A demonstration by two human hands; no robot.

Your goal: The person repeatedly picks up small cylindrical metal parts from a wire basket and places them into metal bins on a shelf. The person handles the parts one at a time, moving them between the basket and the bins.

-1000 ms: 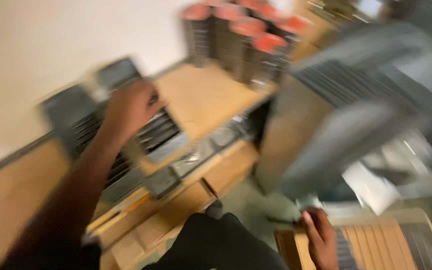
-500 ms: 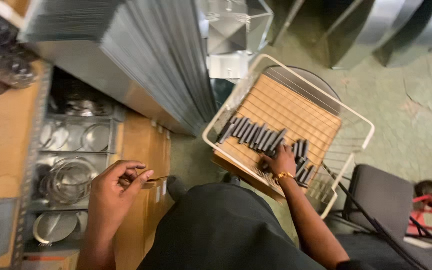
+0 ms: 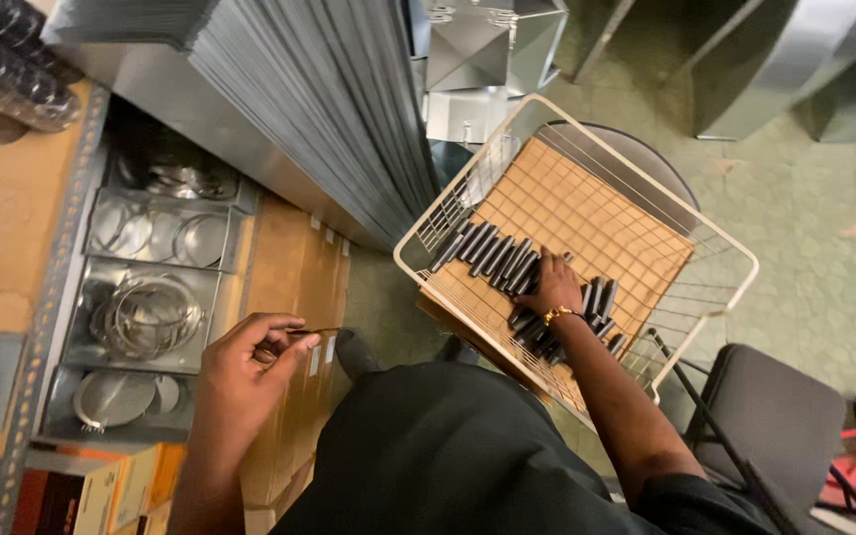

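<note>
**Here: right hand in the basket of dark rods, left hand pinching a thin piece**

Down at the person's right, the right hand (image 3: 550,287) lies palm-down on a row of dark rods (image 3: 492,254) in a white wire basket (image 3: 725,248); its fingers are spread flat over them, and whether any rod is clasped underneath cannot be told. The rods lie side by side on a tan board lining (image 3: 587,213), long axes running from near-left to far-right, with more of them (image 3: 601,307) just right of the wrist. This hand is on them; the left is well apart. The left hand (image 3: 245,372) has thumb and fingers pinched together on a thin dark strip (image 3: 301,333), above a brown carton (image 3: 294,277). Beside it, metal trays of rings and round lids (image 3: 146,312) sit on shelving. A stack of grey sheet metal (image 3: 319,109) stands between shelving and basket; a dark chair seat (image 3: 775,426) sits near the right elbow
</note>
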